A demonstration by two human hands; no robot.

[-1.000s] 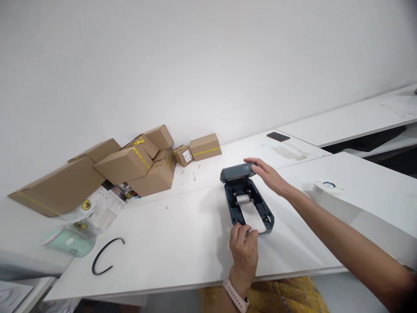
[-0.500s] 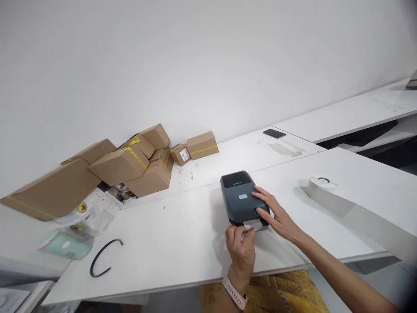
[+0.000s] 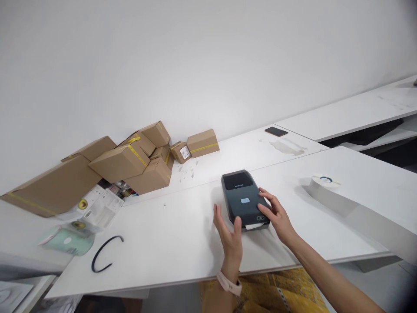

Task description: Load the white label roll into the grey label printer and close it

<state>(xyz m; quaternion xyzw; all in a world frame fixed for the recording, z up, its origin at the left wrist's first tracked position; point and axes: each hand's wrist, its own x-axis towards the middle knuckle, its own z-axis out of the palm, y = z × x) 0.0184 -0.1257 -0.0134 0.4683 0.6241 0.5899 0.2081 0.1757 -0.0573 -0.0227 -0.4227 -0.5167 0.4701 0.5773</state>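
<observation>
Printer [image 3: 243, 193] on the white table [image 3: 163, 243], presumably rigid, moderately heavy and best grasped low along both long sides; left hand [image 3: 232, 239] spread, ungrasping, at its near-left corner, right hand [image 3: 280, 219] resting loosely against its right edge.

Bright light, soft shadows on the table [image 3: 169, 243] (dark right corners).

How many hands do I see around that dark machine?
2: the left hand, open by the near left corner of the machine, and the right hand, at its right edge. No others show.
</observation>
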